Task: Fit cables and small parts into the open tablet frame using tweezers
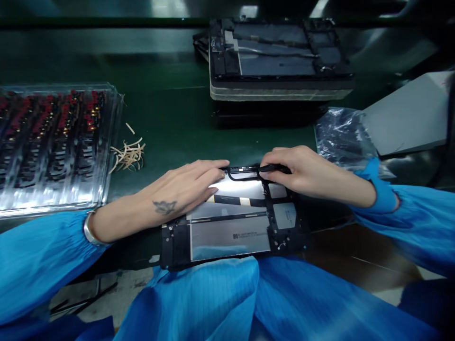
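An opened tablet [231,237] with silver panels and a black frame lies at the near edge of the bench, against the blue smock. Flat across its far left part rests my left hand [192,184], fingers stretched out and fingertips by the far edge. My right hand [289,166] pinches a slim black tool [275,167] whose exact kind I cannot make out. Its tip is at the tablet's far edge, close to a thin black cable [243,179] that curves over the silver panel. The left hand hides part of the tablet's left side.
A clear plastic tray [115,128] of small red and black parts stands at the left, beside a pile of thin beige strips [128,155]. Behind the tablet are stacked tablet bodies [280,90]. A clear plastic bag [341,135] and a white box [408,116] sit at right.
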The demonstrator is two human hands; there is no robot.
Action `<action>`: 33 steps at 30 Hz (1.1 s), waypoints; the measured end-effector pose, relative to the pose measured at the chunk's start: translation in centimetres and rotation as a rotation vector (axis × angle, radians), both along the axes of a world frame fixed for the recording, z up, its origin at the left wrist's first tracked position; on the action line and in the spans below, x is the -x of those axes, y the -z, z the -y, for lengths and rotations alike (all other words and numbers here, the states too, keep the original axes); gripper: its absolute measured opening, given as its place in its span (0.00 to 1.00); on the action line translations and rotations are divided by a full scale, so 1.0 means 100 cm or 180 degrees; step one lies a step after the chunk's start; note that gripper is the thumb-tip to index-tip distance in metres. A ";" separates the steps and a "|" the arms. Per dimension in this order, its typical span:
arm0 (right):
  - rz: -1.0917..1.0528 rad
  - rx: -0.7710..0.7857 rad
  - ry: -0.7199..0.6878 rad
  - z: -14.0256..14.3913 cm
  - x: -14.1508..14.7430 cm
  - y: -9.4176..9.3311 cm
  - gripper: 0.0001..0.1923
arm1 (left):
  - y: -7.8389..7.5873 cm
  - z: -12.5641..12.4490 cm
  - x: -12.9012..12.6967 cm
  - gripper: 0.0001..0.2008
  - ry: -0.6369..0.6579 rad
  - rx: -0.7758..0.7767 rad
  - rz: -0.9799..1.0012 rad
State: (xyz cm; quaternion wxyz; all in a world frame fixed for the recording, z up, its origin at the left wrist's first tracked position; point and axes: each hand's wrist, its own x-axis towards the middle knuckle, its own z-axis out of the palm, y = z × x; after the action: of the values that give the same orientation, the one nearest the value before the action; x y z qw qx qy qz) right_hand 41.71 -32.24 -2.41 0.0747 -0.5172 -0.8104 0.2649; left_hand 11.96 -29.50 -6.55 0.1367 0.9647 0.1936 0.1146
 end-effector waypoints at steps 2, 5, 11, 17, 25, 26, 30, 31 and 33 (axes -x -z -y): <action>0.0078 -0.0015 0.0004 0.000 0.000 0.000 0.10 | -0.001 0.000 -0.002 0.13 0.0020 -0.0130 -0.0064; 0.0178 -0.0030 0.0004 0.000 0.001 0.001 0.10 | -0.004 0.001 -0.005 0.12 0.0072 -0.0263 -0.0141; 0.0238 -0.0033 -0.0020 0.000 0.002 0.000 0.10 | -0.010 0.002 -0.008 0.12 0.0170 -0.0293 -0.0182; 0.0119 -0.0091 -0.0008 0.000 0.003 0.000 0.10 | -0.007 0.000 -0.007 0.11 0.0281 -0.0532 -0.0242; -0.0059 -0.0143 0.0123 0.000 -0.001 0.002 0.14 | -0.012 -0.005 -0.005 0.18 0.0705 -0.1318 -0.0344; -0.0047 -0.0177 0.0128 0.001 -0.001 0.001 0.14 | -0.014 -0.006 -0.005 0.18 0.0720 -0.1301 -0.0321; 0.0140 -0.0257 0.0090 0.004 0.003 0.000 0.11 | -0.017 -0.009 -0.007 0.20 0.0681 -0.0977 -0.0082; 0.0187 -0.0263 0.0074 0.005 0.004 -0.001 0.10 | -0.017 -0.010 -0.008 0.20 0.0690 -0.0927 -0.0063; 0.0264 -0.0274 0.0054 0.006 0.005 -0.001 0.09 | -0.017 -0.010 -0.008 0.21 0.0705 -0.0932 -0.0097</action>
State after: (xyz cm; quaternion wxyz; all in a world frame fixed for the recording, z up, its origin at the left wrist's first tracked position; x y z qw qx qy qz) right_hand 41.16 -32.81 -2.36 0.0655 -0.5309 -0.8190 0.2076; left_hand 12.75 -28.49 -4.84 0.0036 0.9914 0.0694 0.1112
